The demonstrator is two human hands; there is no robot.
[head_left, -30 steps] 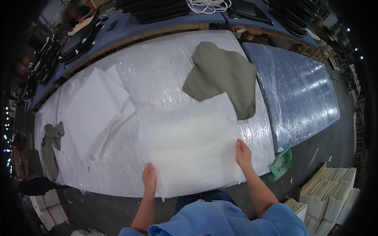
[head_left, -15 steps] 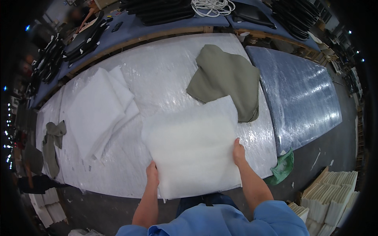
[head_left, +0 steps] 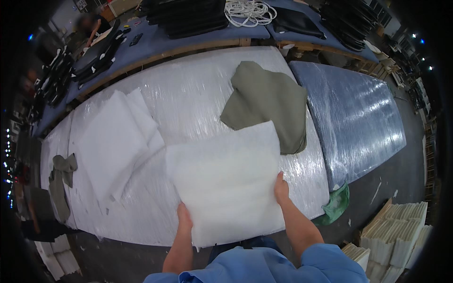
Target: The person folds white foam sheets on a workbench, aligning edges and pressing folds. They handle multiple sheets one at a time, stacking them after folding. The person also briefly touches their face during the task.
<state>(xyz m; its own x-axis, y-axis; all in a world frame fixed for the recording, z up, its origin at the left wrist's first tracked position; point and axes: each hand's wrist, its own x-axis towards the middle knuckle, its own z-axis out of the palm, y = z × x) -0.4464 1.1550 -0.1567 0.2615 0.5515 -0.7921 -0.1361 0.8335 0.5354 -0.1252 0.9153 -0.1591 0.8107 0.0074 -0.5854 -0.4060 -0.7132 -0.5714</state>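
Between my hands is a white, batting-covered cushion pad (head_left: pixel 226 184), roughly square with soft, fuzzy edges. My left hand (head_left: pixel 185 217) grips its left side near the lower corner, fingers partly hidden by the pad. On the opposite side my right hand (head_left: pixel 281 188) holds the edge, thumb up and the other fingers mostly out of sight. Just beyond the pad lies a stack of olive-green fabric pieces (head_left: pixel 269 99), partly overlapped by the pad's far corner. To the left rest folded white batting sheets (head_left: pixel 113 141).
A plastic-wrapped pale table (head_left: pixel 188 80) lies under everything, with a blue plastic-covered surface (head_left: pixel 354 118) at its right. Olive scraps (head_left: pixel 61 179) sit far left. White foam stacks (head_left: pixel 394 236) stand lower right. Behind, a blue bench (head_left: pixel 155 37) bears black covers and white rope (head_left: pixel 250 12).
The view has shifted slightly, so the table and fabrics appear a little lower. Both hands stay at the pad's sides, and its near edge sits slightly lower in view.
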